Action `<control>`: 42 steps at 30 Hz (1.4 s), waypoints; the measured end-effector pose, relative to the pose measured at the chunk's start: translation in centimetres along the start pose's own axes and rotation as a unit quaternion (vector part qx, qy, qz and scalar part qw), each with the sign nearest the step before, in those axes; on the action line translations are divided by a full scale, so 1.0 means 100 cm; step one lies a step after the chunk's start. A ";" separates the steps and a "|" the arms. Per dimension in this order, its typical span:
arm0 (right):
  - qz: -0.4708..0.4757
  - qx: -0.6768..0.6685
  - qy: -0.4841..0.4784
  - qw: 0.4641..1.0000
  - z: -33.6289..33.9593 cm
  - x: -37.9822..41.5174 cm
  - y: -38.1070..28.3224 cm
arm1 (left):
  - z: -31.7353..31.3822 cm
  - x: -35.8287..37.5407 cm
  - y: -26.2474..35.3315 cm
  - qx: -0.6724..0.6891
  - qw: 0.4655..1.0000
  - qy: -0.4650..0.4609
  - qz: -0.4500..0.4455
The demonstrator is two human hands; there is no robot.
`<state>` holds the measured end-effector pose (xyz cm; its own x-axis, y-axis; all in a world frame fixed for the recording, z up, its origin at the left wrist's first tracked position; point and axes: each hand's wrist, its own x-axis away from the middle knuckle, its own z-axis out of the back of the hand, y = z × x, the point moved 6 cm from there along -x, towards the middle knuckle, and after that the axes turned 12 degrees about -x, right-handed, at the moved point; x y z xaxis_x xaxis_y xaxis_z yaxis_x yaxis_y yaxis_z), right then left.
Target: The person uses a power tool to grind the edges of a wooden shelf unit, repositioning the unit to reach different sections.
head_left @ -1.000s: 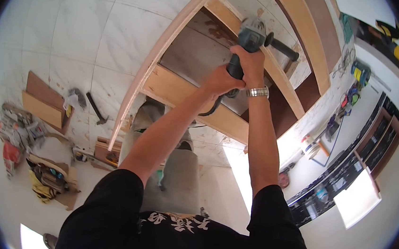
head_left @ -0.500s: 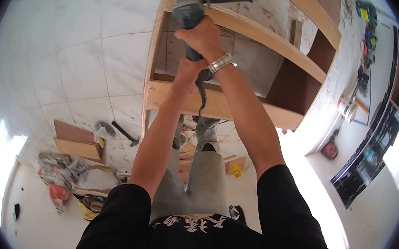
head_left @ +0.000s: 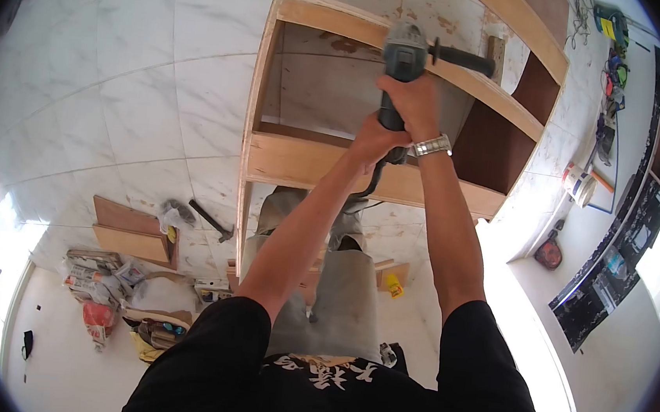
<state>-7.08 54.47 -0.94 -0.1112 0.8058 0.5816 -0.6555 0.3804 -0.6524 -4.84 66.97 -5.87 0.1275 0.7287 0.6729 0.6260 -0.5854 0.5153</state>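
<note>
Both my hands are wrapped around the body of an angle grinder. My right hand, with a metal watch at the wrist, grips it just behind the head. My left hand closes around the rear end, where a dark cord hangs down. The grinder's black side handle points right, untouched by either hand. Its head is over a crossbar of a wooden cabinet frame; the disc is hidden, and contact with the wood cannot be made out.
A hammer and wood boards lie on the tiled floor at left, near bags of materials. My legs are close to the frame's front board. On the right are a white bucket and several tools along the wall.
Both hands have carried the grinder right and slightly down in view, from the frame's left corner to about the middle of the crossbar. The grip is unchanged.
</note>
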 end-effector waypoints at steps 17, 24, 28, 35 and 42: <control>0.023 0.029 -0.023 0.999 -0.001 -0.016 0.006 | -0.003 -0.007 -0.001 0.028 0.999 0.032 -0.022; 0.026 -0.027 0.018 0.999 0.025 -0.016 0.018 | -0.025 -0.012 0.000 -0.015 1.000 -0.002 -0.004; 0.073 0.029 -0.022 0.997 -0.026 -0.032 0.002 | 0.013 0.003 0.022 0.021 0.996 0.081 -0.036; 0.070 0.064 -0.114 0.989 -0.093 -0.029 -0.066 | 0.076 0.006 0.048 0.076 0.987 0.129 -0.064; 0.105 0.041 -0.054 0.992 -0.032 -0.038 -0.022 | 0.022 -0.014 0.015 0.035 0.994 0.097 -0.028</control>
<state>-2.81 51.97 -3.29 -0.3277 0.8088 0.4882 -0.6672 0.1677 -0.7258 -2.35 65.89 -7.21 -0.0563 0.6731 0.7374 0.6814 -0.5140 0.5211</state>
